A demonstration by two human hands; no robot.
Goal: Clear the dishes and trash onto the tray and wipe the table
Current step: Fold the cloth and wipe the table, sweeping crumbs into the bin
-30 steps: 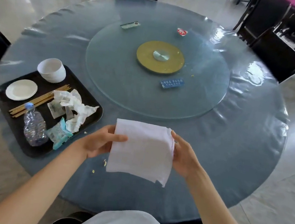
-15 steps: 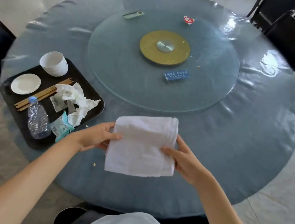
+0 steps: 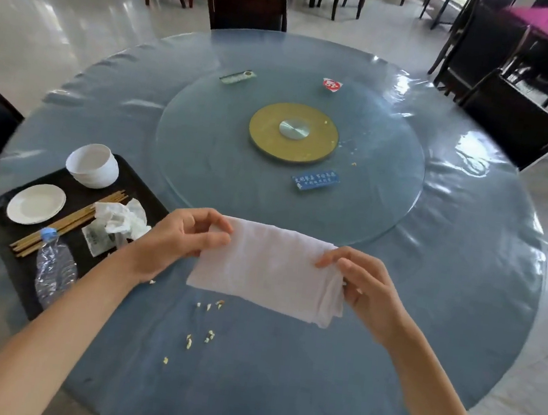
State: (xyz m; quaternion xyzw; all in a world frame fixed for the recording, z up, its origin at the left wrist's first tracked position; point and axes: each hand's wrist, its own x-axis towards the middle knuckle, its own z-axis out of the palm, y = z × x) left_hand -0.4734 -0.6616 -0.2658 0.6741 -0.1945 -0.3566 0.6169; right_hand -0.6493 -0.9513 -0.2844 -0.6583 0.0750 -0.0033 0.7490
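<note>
At the left edge of the table [image 3: 461,299] you have one black tray [image 3: 13,241]. It carries one bowl [image 3: 93,164], one plate [image 3: 36,203], one bundle of chopsticks [image 3: 67,223], one bottle [image 3: 54,266] lying down, one wrapper [image 3: 98,237] and one crumpled tissue [image 3: 123,218]. Your left hand [image 3: 175,238] pinches the left end of one folded white cloth [image 3: 265,268] over the near part of the table; your right hand [image 3: 369,288] grips its right end with curled fingers. About seven crumbs [image 3: 189,340] lie below the cloth. On the glass turntable [image 3: 205,137] you see three small cards.
</note>
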